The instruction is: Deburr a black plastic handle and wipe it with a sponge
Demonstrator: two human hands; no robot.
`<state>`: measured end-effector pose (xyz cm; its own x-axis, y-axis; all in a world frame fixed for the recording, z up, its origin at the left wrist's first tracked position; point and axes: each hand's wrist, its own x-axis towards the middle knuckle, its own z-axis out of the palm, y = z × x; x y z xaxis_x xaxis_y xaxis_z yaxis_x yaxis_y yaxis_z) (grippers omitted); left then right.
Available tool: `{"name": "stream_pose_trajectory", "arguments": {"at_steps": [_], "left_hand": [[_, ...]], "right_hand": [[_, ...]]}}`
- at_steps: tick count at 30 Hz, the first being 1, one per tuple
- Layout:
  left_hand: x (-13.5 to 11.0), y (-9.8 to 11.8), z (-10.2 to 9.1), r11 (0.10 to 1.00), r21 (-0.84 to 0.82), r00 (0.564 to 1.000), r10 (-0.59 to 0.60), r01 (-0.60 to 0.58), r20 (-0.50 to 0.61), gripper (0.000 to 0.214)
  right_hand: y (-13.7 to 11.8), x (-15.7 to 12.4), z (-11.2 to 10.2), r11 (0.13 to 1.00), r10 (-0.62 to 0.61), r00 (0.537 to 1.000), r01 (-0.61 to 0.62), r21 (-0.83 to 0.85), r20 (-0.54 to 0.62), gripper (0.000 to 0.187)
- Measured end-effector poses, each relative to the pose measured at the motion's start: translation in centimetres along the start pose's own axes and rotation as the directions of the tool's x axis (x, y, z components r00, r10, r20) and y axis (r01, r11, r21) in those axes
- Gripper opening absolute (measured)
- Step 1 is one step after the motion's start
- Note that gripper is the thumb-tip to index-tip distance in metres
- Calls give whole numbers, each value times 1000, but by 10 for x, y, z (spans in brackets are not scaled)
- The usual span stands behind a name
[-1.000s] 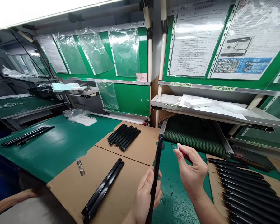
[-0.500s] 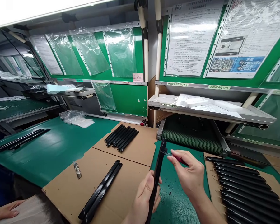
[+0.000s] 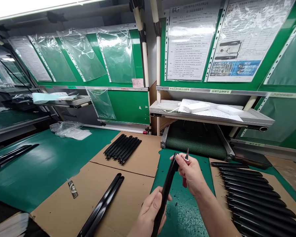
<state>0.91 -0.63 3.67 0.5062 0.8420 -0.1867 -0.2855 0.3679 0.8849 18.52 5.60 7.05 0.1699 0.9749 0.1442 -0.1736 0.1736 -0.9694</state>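
Observation:
My left hand (image 3: 150,210) grips a long black plastic bar (image 3: 165,192) near its lower part, holding it tilted up and away from me. My right hand (image 3: 191,174) is at the bar's upper end, thumb and fingers touching it, while holding a small red-handled knife (image 3: 186,157) whose blade points up. Both hands are over the green mat (image 3: 185,210) in front of me.
A row of several black bars (image 3: 256,194) lies on cardboard at the right. Two black bars (image 3: 103,205) lie on cardboard (image 3: 71,210) at the left, several more (image 3: 122,148) farther back. A small dark packet (image 3: 72,188) lies near them. A conveyor belt (image 3: 194,140) runs under a shelf (image 3: 212,113).
My right hand turned the knife from pointing sideways at the bar's tip to blade up and closed its fingers on the bar's top end. The view shifted right.

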Motion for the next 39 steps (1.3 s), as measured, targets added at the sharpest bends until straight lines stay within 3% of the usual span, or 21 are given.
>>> {"name": "stream_pose_trajectory", "arguments": {"at_steps": [2, 5, 8, 9, 11, 13, 14, 15, 16, 18, 20, 21, 24, 28, 31, 35, 37, 39], "left_hand": [[3, 1, -8, 999, 44, 1000, 3, -4, 20, 51], [7, 2, -17, 985, 97, 988, 150, -145, -46, 48], [9, 2, -14, 908, 206, 897, 401, -364, -183, 60], [9, 3, -12, 871, 248, 854, 476, -424, -212, 63], [10, 9, -7, 780, 299, 732, 622, -549, -279, 53], [12, 21, -7, 662, 318, 537, 743, -679, -400, 37], [13, 29, -9, 617, 319, 446, 762, -719, -469, 33], [15, 36, -12, 601, 303, 400, 754, -740, -521, 31], [16, 43, -17, 611, 271, 399, 731, -744, -553, 30], [19, 53, -28, 671, 204, 470, 673, -712, -571, 31], [21, 56, -37, 728, 190, 530, 628, -659, -570, 34], [22, 55, -40, 745, 208, 536, 616, -633, -577, 35], [23, 50, -46, 764, 333, 506, 625, -552, -595, 37], [21, 47, -47, 717, 517, 416, 694, -467, -587, 40], [19, 49, -45, 688, 582, 409, 726, -434, -553, 38], [17, 53, -40, 705, 577, 476, 707, -412, -523, 34], [18, 54, -38, 740, 533, 540, 668, -411, -512, 33], [20, 53, -36, 799, 456, 631, 595, -393, -498, 34]], "right_hand": [[-2, -2, 1, 996, 57, 998, -59, 68, 24, 49], [2, -6, 7, 974, 113, 989, -91, 208, -96, 49], [15, -16, 21, 942, 194, 957, -120, 314, -215, 50], [20, -22, 26, 931, 233, 951, -159, 328, -203, 50], [30, -35, 34, 912, 317, 947, -292, 290, -45, 51], [36, -50, 36, 920, 346, 914, -375, 115, 211, 51], [37, -56, 35, 941, 324, 890, -338, -12, 320, 52], [36, -61, 32, 959, 282, 874, -248, -137, 396, 51], [35, -64, 28, 959, 234, 866, -133, -249, 442, 48], [30, -66, 21, 907, 149, 864, 74, -414, 481, 41], [27, -66, 18, 849, 88, 867, 192, -493, 490, 35], [25, -66, 18, 831, 52, 871, 234, -505, 489, 32], [23, -67, 22, 792, -62, 879, 331, -512, 473, 22], [22, -69, 28, 729, -131, 872, 407, -551, 471, 20], [21, -68, 28, 689, -146, 861, 442, -574, 487, 21], [22, -65, 25, 631, -206, 835, 512, -582, 511, 18], [23, -64, 23, 584, -287, 799, 583, -564, 529, 14], [26, -63, 23, 511, -400, 735, 675, -532, 547, 8]]}}
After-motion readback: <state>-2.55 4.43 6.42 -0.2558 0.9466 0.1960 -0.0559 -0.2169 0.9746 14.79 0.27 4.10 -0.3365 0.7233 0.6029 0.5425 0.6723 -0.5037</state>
